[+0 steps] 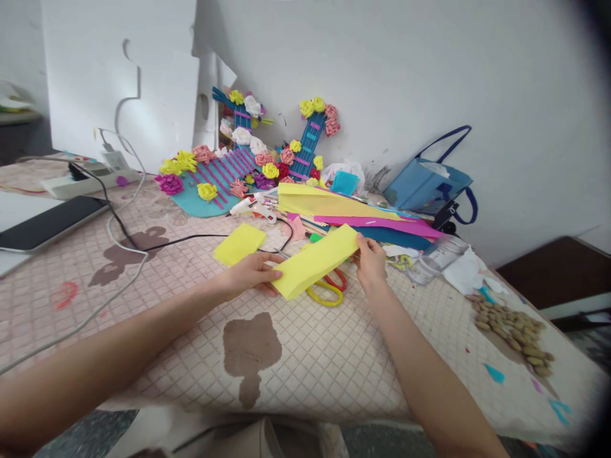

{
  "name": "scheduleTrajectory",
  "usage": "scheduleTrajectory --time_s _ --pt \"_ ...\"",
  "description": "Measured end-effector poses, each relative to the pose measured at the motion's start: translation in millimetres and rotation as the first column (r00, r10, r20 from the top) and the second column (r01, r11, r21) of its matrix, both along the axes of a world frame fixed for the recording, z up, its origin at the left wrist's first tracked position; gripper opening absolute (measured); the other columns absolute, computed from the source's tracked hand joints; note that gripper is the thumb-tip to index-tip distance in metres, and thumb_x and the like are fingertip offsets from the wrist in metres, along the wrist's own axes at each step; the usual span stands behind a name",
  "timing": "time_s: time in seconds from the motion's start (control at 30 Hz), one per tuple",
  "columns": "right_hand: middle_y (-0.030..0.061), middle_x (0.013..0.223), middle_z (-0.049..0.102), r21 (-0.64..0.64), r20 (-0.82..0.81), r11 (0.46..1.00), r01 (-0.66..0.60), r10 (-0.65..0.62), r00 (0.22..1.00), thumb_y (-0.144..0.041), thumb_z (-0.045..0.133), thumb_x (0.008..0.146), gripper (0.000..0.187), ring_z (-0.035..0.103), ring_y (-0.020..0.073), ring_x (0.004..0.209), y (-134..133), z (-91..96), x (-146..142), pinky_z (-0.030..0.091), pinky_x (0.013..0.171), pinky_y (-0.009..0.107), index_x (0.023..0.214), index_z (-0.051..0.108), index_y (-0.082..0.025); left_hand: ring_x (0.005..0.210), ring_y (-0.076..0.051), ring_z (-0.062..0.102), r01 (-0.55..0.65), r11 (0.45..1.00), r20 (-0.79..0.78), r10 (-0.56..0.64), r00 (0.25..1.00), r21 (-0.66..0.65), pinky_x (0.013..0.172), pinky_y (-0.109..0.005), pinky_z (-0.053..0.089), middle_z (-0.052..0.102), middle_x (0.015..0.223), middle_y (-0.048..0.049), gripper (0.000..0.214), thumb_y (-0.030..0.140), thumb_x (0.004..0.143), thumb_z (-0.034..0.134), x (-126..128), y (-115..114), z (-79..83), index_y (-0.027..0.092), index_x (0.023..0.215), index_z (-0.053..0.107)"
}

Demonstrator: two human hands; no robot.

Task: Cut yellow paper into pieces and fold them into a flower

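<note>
Between my hands a folded strip of yellow crepe paper (316,261) is stretched out above the table. My left hand (255,273) pinches its near left end. At the far right end, my right hand (371,259) grips it between thumb and fingers. Below the strip lie scissors with red and yellow handles (327,299), their blades mostly hidden by the paper. A smaller yellow paper piece (240,243) rests on the table just beyond my left hand.
Behind my hands are a glue gun (252,207), coloured paper sheets (344,203) and frames with paper flowers (210,181). A blue bag (424,181) and peanuts (513,331) are on the right. Cables, a power strip (90,181) and a dark-screened device (50,222) occupy the left.
</note>
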State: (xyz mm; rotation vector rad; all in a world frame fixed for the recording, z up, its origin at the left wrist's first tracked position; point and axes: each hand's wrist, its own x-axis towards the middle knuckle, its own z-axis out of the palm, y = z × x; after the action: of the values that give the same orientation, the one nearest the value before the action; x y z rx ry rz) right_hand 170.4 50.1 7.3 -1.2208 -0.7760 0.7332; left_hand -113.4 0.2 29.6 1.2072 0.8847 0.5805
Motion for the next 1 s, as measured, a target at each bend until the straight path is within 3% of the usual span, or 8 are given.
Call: scheduleTrajectory --time_s 0.17,0.4,0.63,0.77,1.0 --pt "-0.0046 0.054 0.052 0.003 -0.002 1.000 0.002 -0.002 1.000 -0.043 0.069 0.062 0.028 0.043 0.0089 0.043 2 -2.3 3 0.035 0.036 0.020 0.058 0.053 -0.020 0.069 -0.017 0.067 0.021 0.999 0.092 -0.025 0.995 0.046 0.068 -0.033 0.055 0.067 0.078 -0.0024 0.054 0.034 0.073 0.070 -3 1 2.7 0.020 0.114 0.039" --pt "-0.0054 0.054 0.052 0.002 -0.012 1.000 -0.014 0.015 1.000 -0.044 0.069 0.062 0.029 0.044 0.0095 0.045 2 -3.4 2 0.036 0.037 0.020 0.058 0.052 -0.021 0.077 -0.011 0.060 0.140 0.983 0.072 -0.149 0.986 0.117 0.073 -0.024 0.052 0.063 0.084 -0.0008 0.021 0.030 0.075 0.068 -4 4 -1.6 0.015 0.086 0.061" --pt "-0.0057 0.056 0.051 -0.002 -0.012 1.000 -0.019 0.019 1.000 -0.044 0.070 0.062 0.030 0.045 0.0098 0.048 3 -4.0 -2 0.037 0.038 0.020 0.058 0.052 -0.021 0.067 -0.010 0.058 0.230 0.970 -0.030 -0.229 0.973 0.082 0.064 -0.020 0.047 0.066 0.076 -0.0002 0.023 0.029 0.069 0.072 -2 6 -13.5 0.016 0.088 0.070" --pt "-0.0059 0.057 0.051 -0.003 -0.029 1.000 -0.031 0.030 0.999 -0.043 0.070 0.062 0.028 0.045 0.0098 0.050 2 -2.2 -2 0.039 0.039 0.020 0.058 0.052 -0.021 0.059 -0.009 0.057 0.278 0.957 -0.049 -0.275 0.960 0.079 0.059 -0.018 0.045 0.066 0.067 0.0014 0.024 0.024 0.067 0.073 -3 5 -12.5 0.017 0.089 0.071" --pt "-0.0055 0.058 0.052 -0.013 -0.057 0.999 -0.034 0.034 0.998 -0.042 0.071 0.062 0.027 0.047 0.0104 0.050 1 -0.6 -2 0.040 0.038 0.020 0.059 0.053 -0.022 0.063 -0.008 0.061 0.310 0.947 -0.011 -0.310 0.951 0.078 0.062 -0.017 0.046 0.068 0.072 0.0005 0.019 0.023 0.067 0.073 -7 8 -10.8 0.019 0.086 0.073"
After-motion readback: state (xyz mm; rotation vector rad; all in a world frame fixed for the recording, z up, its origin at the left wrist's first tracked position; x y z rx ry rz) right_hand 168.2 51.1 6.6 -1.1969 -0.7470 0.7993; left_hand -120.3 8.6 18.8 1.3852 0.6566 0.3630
